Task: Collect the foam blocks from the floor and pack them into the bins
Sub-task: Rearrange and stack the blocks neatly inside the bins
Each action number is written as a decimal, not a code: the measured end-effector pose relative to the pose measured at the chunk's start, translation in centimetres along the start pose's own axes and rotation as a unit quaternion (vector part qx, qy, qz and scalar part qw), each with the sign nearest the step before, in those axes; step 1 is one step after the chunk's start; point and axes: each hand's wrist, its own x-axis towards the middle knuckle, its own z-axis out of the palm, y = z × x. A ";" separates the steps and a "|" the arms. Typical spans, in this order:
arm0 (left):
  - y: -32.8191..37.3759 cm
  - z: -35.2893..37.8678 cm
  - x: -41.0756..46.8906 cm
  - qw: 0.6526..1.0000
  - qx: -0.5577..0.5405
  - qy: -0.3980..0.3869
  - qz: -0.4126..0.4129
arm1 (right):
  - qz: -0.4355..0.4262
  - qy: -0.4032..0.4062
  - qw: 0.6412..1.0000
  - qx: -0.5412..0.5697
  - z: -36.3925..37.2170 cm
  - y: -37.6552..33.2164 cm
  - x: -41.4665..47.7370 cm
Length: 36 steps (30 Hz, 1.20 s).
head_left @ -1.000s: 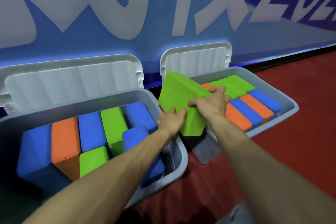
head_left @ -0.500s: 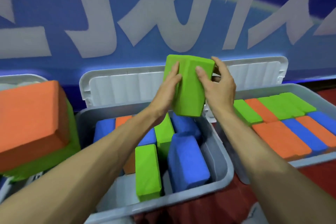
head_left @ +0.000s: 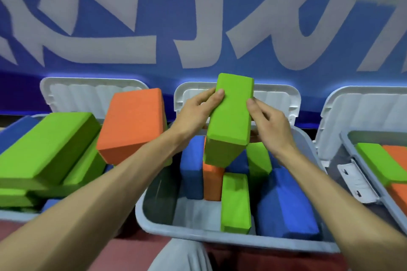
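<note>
**While two hands tilt a green block, the middle bin waits**

Since the left bin (head_left: 17,215) is heaped above its rim, with a big orange block (head_left: 132,123) leaning on green ones (no room there), packing goes on one bin over. The left hand (head_left: 193,114) and right hand (head_left: 268,125) clamp the green block (head_left: 231,121) by its long edges. Their thumbs lie on the near face, and the fingers, hidden, are apparently curled behind. The block hangs tilted in the air over the middle bin (head_left: 220,237), probably so that it can slide end-first into a gap among the loosely standing blocks. The right bin (head_left: 350,149) holds flat, tidy rows.
</note>
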 end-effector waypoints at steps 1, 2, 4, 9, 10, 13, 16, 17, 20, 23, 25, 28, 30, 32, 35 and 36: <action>-0.1 -0.6 -0.5 1.000 0.012 0.008 -0.009 | -0.004 0.001 1.000 -0.015 0.7 -0.4 -0.2; -0.4 -1.3 -0.8 0.999 0.026 0.018 -0.024 | 0.002 -0.002 1.000 -0.018 1.3 -0.7 -0.3; -1.1 -2.6 -1.2 0.997 0.056 0.031 -0.050 | 0.038 -0.021 0.999 -0.002 2.5 -0.9 -0.5; -2.4 -4.5 -2.5 0.987 0.122 0.036 -0.102 | 0.075 -0.085 0.993 -0.046 4.9 -0.4 -0.8; -2.9 -4.7 -2.8 0.985 0.128 0.038 -0.113 | 0.077 -0.098 0.990 -0.064 5.3 -0.3 -0.9; -4.2 -5.4 -3.5 0.981 0.134 0.020 -0.142 | 0.077 -0.142 0.978 -0.135 6.6 0.3 -1.2; -6.0 -6.1 -4.3 0.973 0.147 -0.002 -0.176 | 0.120 -0.203 0.966 -0.109 8.1 1.2 -2.0; -6.9 -6.3 -4.6 0.970 0.149 -0.008 -0.192 | 0.149 -0.231 0.958 -0.087 8.7 1.6 -2.4; -9.8 -6.7 -5.4 0.964 0.128 -0.023 -0.232 | 0.214 -0.313 0.920 -0.096 10.1 3.0 -3.1; -13.1 -7.2 -6.5 0.955 0.158 -0.039 -0.247 | 0.218 -0.363 0.894 -0.148 11.3 4.6 -3.5; -15.4 -7.3 -7.1 0.941 0.207 -0.054 -0.262 | 0.212 -0.385 0.879 -0.185 12.0 6.0 -4.2; -18.0 -6.8 -7.8 0.921 0.275 -0.040 -0.272 | 0.224 -0.377 0.878 -0.189 13.1 7.8 -5.6; -19.3 -6.5 -7.9 0.909 0.312 -0.020 -0.277 | 0.222 -0.369 0.881 -0.196 13.4 8.6 -5.9; -20.2 -6.2 -7.7 0.890 0.352 -0.006 -0.290 | 0.213 -0.386 0.869 -0.225 13.6 9.2 -5.8; -20.9 -5.6 -7.8 0.873 0.384 -0.004 -0.301 | 0.186 -0.411 0.841 -0.298 13.3 9.0 -5.4; -21.0 -5.4 -7.9 0.870 0.392 -0.006 -0.299 | 0.174 -0.413 0.834 -0.320 13.0 8.7 -5.2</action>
